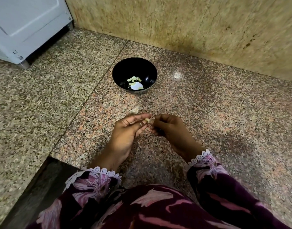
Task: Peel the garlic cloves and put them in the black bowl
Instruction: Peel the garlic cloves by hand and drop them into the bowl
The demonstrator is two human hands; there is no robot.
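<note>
Peeling one clove (pixel 148 120), pinched between both hands in front of the bowl (pixel 118 71).
The left hand (pixel 128 129) steadies the clove in a fingertip grip; the right hand (pixel 166 128), fingers curled, pinches its skin to strip it. Both hands hover low over the table (pixel 224 113), so the drop stays short. Peeled cloves (pixel 133 79) lie inside the bowl; one unpeeled clove (pixel 135 109) waits between bowl and hands.

Dark maroon garment with pink-and-lilac floral print; left sleeve (pixel 92 180) and right sleeve (pixel 208 167) cuffs edged in white lace.

Granite floor (pixel 208 121) — black bowl (pixel 123 66), garlic clove (pixel 135 109)
</note>
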